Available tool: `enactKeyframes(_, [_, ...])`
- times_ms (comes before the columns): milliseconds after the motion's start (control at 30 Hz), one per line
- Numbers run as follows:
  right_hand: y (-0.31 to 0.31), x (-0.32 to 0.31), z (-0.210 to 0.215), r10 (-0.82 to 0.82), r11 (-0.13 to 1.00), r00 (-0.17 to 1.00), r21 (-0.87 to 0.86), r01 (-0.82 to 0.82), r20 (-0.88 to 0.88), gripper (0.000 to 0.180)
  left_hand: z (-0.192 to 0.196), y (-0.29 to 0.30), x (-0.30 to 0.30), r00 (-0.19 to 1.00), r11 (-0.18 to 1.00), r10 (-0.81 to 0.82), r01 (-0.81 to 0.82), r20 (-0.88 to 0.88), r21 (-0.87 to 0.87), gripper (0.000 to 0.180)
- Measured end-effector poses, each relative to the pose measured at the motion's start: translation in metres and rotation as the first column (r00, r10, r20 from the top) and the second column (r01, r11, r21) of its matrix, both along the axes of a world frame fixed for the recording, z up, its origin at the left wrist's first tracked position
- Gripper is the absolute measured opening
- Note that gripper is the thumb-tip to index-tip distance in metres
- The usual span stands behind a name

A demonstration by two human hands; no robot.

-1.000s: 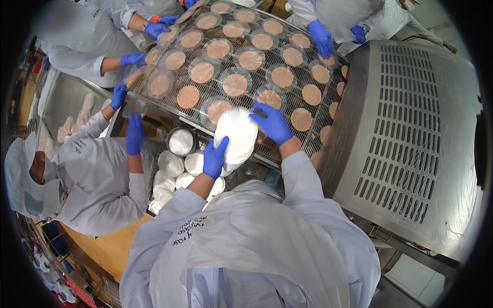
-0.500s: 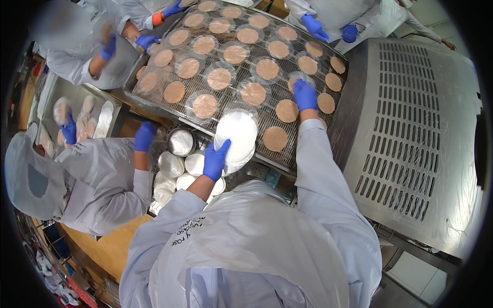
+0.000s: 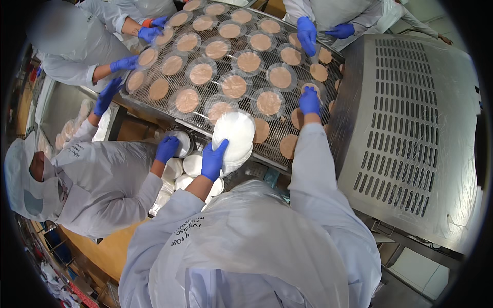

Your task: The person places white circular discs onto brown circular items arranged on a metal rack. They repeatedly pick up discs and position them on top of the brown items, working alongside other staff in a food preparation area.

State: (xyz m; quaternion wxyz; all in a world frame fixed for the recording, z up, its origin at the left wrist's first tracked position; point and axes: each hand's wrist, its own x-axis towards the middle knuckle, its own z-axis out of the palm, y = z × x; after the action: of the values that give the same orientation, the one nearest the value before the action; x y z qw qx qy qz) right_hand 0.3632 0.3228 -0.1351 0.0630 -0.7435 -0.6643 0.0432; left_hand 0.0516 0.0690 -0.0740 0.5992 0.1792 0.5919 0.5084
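Observation:
My left hand (image 3: 214, 160) grips the lower edge of a stack of thin white round sheets (image 3: 234, 134) above the near edge of a wire-mesh conveyor belt (image 3: 280, 156). Out over the belt's right side, my right hand (image 3: 310, 102) has its fingers bent together on the near edge of a round pinkish patty (image 3: 313, 88). Clear film shows around that patty; what the fingertips pinch is hidden. Beside this hand lie bare patties (image 3: 298, 118). Many patties farther left, such as this film-covered patty (image 3: 234, 86), have clear round sheets on them.
A slotted steel cover (image 3: 400, 128) stands at the right. More white sheet stacks (image 3: 193, 164) and a round metal container (image 3: 183, 143) are at my left. Co-workers' gloved hands reach in from the left (image 3: 167, 149), far left (image 3: 124, 63) and far side (image 3: 307, 36). A steel tray (image 3: 67, 92) holds patties.
The patties have shifted left and away with the belt. My right hand moved slightly right and nearer; my left stays with the stack. A left co-worker's hand reached the metal container.

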Motion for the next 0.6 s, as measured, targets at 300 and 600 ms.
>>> enactKeyframes(300, [-0.005,-0.127,0.009,0.263,0.959,0.861,0.021,-0.282,-0.436,0.027,-0.007,-0.002,-0.01,0.999,0.999,0.033,-0.032,0.025,-0.041,0.044])
enactKeyframes(600, [-0.162,-0.125,0.095,0.282,0.908,0.669,-0.033,-0.417,-0.687,0.024,0.001,-0.004,0.006,0.999,1.0,0.016,-0.015,0.041,-0.012,0.036])
